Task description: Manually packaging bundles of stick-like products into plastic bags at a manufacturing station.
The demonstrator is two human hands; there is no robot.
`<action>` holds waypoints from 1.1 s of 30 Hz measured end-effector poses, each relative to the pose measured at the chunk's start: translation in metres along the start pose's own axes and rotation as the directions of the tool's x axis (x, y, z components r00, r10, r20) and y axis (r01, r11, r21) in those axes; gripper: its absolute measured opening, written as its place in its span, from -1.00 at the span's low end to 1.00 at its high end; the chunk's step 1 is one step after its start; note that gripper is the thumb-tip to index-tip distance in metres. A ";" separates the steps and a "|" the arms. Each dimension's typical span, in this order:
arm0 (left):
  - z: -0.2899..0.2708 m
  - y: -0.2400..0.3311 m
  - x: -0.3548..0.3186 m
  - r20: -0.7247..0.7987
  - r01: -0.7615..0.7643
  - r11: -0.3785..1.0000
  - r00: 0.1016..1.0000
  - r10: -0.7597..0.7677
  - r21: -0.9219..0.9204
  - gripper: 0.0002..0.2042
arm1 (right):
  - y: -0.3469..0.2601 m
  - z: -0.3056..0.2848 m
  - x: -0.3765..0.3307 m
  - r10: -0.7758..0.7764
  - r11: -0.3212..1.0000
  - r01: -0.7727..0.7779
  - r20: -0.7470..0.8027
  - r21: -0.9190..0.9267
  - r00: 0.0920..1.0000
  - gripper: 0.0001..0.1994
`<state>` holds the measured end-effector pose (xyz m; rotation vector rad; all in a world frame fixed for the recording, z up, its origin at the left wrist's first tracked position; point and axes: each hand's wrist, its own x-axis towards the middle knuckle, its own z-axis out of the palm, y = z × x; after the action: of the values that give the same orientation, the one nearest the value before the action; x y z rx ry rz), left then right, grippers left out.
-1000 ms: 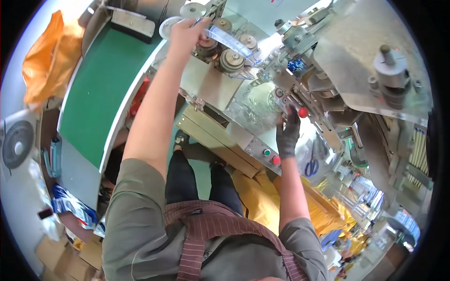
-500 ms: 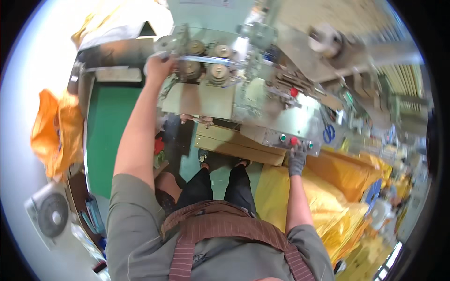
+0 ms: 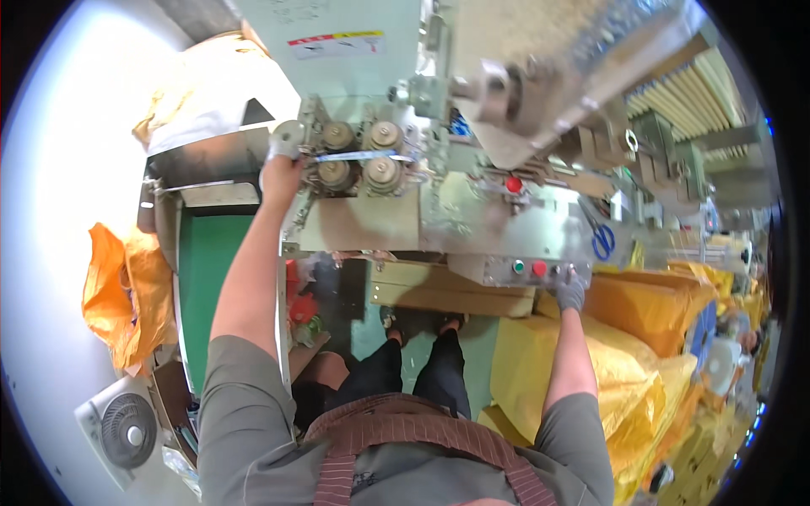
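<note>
A pale bluish strip runs between the paired round metal rollers of a bench machine. My bare left hand is at the rollers' left side, beside the strip's left end and just under a round metal disc. Its fingers look closed, but what is in them is hidden. My right hand, in a grey glove, reaches the right end of the control box. A finger extends over a button there and covers it. On the same box, a green button and a red button show.
A red knob stands on the machine bed, with blue-handled scissors further right. Yellow sacks crowd the right side. On the left are a green surface, an orange bag and a fan.
My right hand has shifted right along the control box, from beside the red button to its right end. The left hand stays near the strip's left end. The whole view has shifted.
</note>
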<state>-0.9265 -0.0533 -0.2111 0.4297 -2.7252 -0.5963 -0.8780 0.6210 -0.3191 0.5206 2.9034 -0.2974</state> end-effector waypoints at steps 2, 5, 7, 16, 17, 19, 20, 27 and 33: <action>-0.011 0.001 0.000 0.049 0.058 0.993 0.997 -0.063 0.100 -0.73 | 0.005 0.006 0.004 -0.014 0.999 0.015 -0.005 0.039 1.000 -0.40; -0.016 0.006 -0.008 0.092 0.164 0.983 0.981 -0.172 0.085 -0.73 | -0.001 0.000 0.006 0.039 0.998 -0.041 0.049 0.055 0.998 -0.37; -0.003 0.000 -0.014 0.069 0.168 0.981 0.982 -0.175 0.098 -0.74 | 0.006 0.003 0.010 -0.039 0.999 0.037 0.073 0.029 0.997 -0.30; 0.001 0.016 -0.013 0.064 0.282 0.958 0.957 -0.285 0.040 -0.78 | 0.048 0.040 0.042 0.312 0.898 -0.317 0.067 0.306 0.948 -0.52; 0.001 0.017 -0.013 0.062 0.283 0.958 0.956 -0.286 0.040 -0.78 | 0.049 0.042 0.047 0.303 0.887 -0.321 0.106 0.331 0.947 -0.53; -0.001 0.017 -0.015 0.018 0.254 0.966 0.967 -0.255 0.040 -0.79 | 0.044 0.042 0.045 0.290 0.922 -0.299 0.071 0.247 0.954 -0.54; -0.001 0.017 -0.013 0.020 0.254 0.966 0.967 -0.255 0.039 -0.79 | 0.039 0.038 0.047 0.276 0.948 -0.276 0.024 0.161 0.961 -0.54; 0.008 0.005 -0.009 -0.064 0.345 0.938 0.937 -0.343 0.034 -0.79 | -0.009 -0.010 0.026 0.139 0.955 -0.093 0.149 -0.283 0.979 -0.53; 0.001 -0.008 0.007 -0.097 0.334 0.941 0.940 -0.328 0.052 -0.74 | 0.014 0.004 0.032 -0.200 0.953 0.171 -0.096 -0.251 0.975 -0.58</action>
<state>-0.9314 -0.0619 -0.2136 0.9234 -2.6116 -0.5530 -0.9019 0.6430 -0.3322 0.2335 3.0516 0.0681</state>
